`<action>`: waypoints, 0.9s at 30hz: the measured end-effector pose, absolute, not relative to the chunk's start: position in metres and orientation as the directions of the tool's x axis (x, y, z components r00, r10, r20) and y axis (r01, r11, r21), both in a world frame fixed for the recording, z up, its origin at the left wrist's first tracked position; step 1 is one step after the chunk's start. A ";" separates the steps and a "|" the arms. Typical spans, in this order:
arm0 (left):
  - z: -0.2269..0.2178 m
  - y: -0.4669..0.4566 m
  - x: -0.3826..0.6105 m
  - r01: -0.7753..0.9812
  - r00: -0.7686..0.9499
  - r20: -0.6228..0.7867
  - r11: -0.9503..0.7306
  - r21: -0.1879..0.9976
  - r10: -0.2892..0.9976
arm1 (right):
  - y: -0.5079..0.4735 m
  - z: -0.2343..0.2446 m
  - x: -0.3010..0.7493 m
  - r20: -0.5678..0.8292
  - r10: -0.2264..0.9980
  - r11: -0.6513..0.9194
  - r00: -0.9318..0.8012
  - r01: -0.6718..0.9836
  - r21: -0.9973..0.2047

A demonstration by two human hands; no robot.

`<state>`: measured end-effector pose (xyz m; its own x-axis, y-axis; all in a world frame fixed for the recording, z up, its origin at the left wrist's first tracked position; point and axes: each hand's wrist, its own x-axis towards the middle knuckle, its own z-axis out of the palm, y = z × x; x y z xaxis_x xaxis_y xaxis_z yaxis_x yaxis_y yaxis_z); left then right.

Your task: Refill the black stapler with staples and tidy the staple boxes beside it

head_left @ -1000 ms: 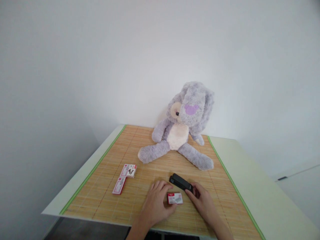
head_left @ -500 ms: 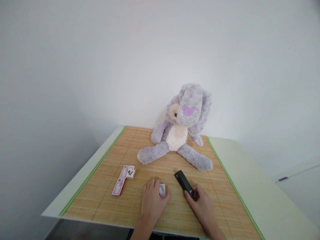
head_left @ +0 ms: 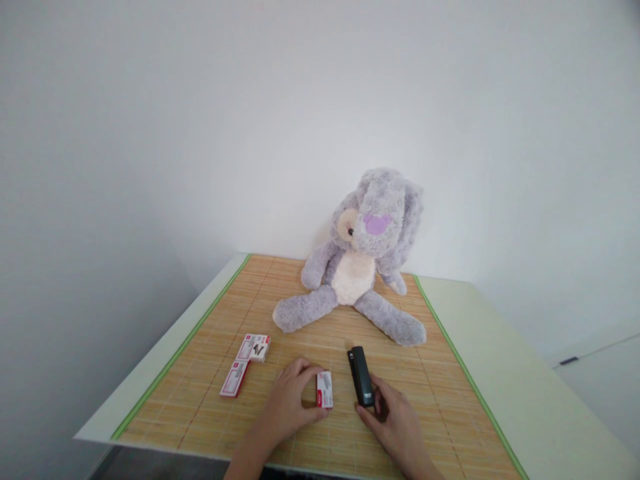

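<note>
My left hand [head_left: 289,401] has its thumb and fingers at the two ends of a small red-and-white box [head_left: 325,390], gripping it on the mat. To the right, a black stapler [head_left: 362,379] lies with its far end pointing towards the plush toy. The thumb and fingers of my right hand [head_left: 395,420] close round the stapler's near end. A short gap of bare mat separates the box from the stapler.
Left of my hands lie several small boxes: a staple-picture box [head_left: 259,349] and pink-and-white boxes [head_left: 235,378] touching in a cluster. A grey plush rabbit [head_left: 354,277] sits against the wall behind. The bamboo mat [head_left: 200,407] with green edges covers much of the white table [head_left: 500,333].
My left hand has shifted left and turned, showing more of the small box, which stands straighter. The stapler has been turned to point more directly away from me, its near end moving left.
</note>
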<state>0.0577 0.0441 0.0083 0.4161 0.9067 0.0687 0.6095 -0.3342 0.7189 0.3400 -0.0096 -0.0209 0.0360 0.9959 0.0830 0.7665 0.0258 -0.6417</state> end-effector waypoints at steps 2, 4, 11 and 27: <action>0.007 0.049 0.062 0.605 0.426 0.072 -0.344 0.718 0.902 | -0.010 -0.019 0.332 0.074 0.997 0.044 0.007 0.757 -0.652; 0.008 0.052 0.066 0.602 0.436 0.072 -0.351 0.717 0.897 | -0.009 -0.017 0.322 0.070 0.997 0.061 -0.020 0.747 -0.662; 0.011 0.053 0.074 0.607 0.447 0.086 -0.373 0.702 0.890 | -0.006 -0.019 0.297 0.095 0.995 0.093 -0.038 0.719 -0.689; 0.009 0.058 0.089 0.583 0.500 0.113 -0.430 0.689 0.858 | -0.011 -0.041 0.302 0.121 0.990 0.039 0.068 0.700 -0.713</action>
<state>0.0887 0.0581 0.0085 0.5004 0.8584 0.1126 0.5833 -0.4304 0.6888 0.3022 -0.0112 -0.0413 0.0678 0.9904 0.1208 0.7001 0.0390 -0.7130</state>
